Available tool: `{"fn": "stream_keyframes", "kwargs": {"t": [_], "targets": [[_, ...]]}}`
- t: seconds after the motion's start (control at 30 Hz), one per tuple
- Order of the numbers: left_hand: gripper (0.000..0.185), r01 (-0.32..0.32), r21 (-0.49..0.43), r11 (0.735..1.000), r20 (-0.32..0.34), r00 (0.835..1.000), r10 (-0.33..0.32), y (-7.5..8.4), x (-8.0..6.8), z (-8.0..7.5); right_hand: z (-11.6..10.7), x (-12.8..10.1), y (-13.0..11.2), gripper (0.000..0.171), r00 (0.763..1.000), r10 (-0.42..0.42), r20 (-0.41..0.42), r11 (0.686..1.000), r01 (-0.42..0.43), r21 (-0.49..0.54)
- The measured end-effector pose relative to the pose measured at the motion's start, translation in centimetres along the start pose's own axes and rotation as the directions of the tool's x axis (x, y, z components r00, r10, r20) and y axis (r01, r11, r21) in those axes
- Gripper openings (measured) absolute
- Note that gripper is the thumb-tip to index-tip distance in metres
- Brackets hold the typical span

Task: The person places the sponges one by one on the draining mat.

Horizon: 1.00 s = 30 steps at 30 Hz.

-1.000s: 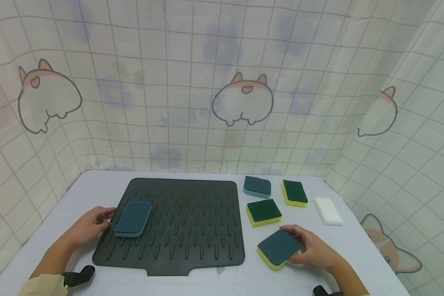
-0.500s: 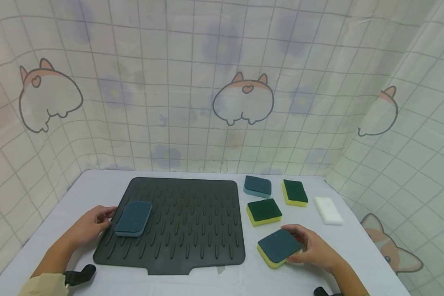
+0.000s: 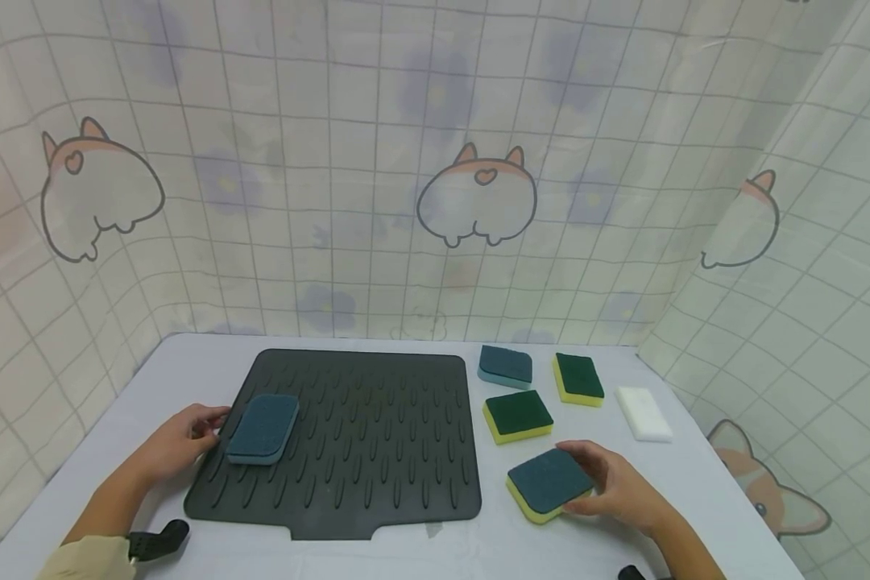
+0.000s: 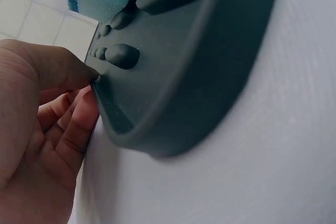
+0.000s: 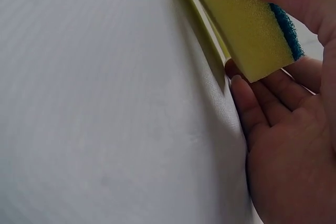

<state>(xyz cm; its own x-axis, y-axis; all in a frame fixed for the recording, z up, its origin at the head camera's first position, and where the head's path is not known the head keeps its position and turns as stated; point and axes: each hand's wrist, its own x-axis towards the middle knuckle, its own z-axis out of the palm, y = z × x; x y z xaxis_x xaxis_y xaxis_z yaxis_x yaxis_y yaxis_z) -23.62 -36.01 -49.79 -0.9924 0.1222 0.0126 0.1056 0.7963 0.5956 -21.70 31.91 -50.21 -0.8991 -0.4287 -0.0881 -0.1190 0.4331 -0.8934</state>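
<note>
Meanwhile, right hand (image 3: 616, 487) is gripping the blue-yellow sponge (image 3: 548, 483) for lifting; left hand (image 3: 177, 439), fingers curled, is pinching the mat's (image 3: 377, 451) left edge, steadying it

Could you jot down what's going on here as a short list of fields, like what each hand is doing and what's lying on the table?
Left hand: left hand pinches the edge of the black mat beside the blue sponge lying on it.
Right hand: right hand grips a yellow sponge with a blue top, one edge tipped up off the table.
Other sponges: a blue one, two yellow ones with green tops, a white one, all right of the mat.
Backdrop: checked curtain with cartoon animals.
</note>
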Motion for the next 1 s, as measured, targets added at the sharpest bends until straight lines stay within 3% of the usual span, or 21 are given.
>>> {"fn": "stream_keyframes", "kwargs": {"t": [1.0], "targets": [[0.048,0.004,0.002,1.0,-0.015,1.0,-0.004,0.22,-0.18,0.13,0.54,0.03,0.01,0.084,0.997,-0.027,-0.066,0.999,0.03,0.038]]}}
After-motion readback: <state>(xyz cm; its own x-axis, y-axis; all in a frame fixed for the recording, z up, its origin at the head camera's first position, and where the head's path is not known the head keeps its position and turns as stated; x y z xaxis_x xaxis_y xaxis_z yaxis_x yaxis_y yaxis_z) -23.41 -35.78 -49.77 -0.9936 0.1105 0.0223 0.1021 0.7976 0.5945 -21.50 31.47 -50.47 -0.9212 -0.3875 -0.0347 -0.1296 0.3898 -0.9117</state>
